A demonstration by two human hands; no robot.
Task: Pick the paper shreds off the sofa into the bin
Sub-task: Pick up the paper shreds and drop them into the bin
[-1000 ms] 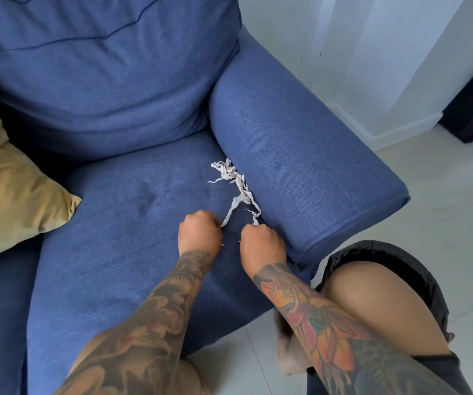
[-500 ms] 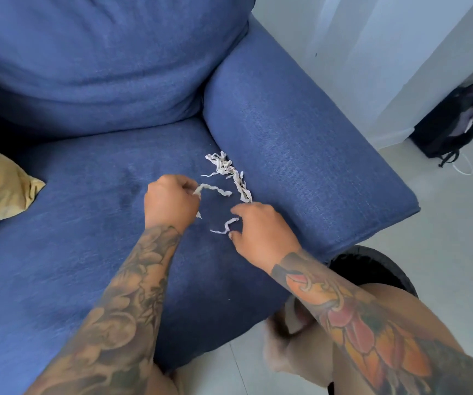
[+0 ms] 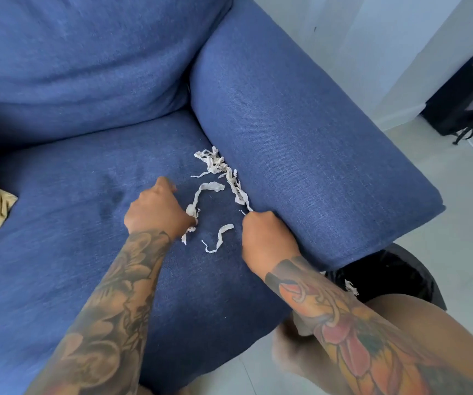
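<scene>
Head view: both fists, left hand [image 3: 155, 212] and right hand [image 3: 266, 238], have re-closed on shreds [image 3: 223, 169] beside the sofa [image 3: 300, 143] armrest, gathering before the bin [image 3: 395, 275] below it.

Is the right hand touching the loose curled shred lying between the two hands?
Apart. The head view shows bare blue seat fabric between the right hand and the curled shred, which lies free on the sofa cushion.

White paper shreds [image 3: 223, 172] strewn on blue sofa [image 3: 72, 252] seat beside armrest; black-lined bin [image 3: 395, 275] on floor beyond.
</scene>
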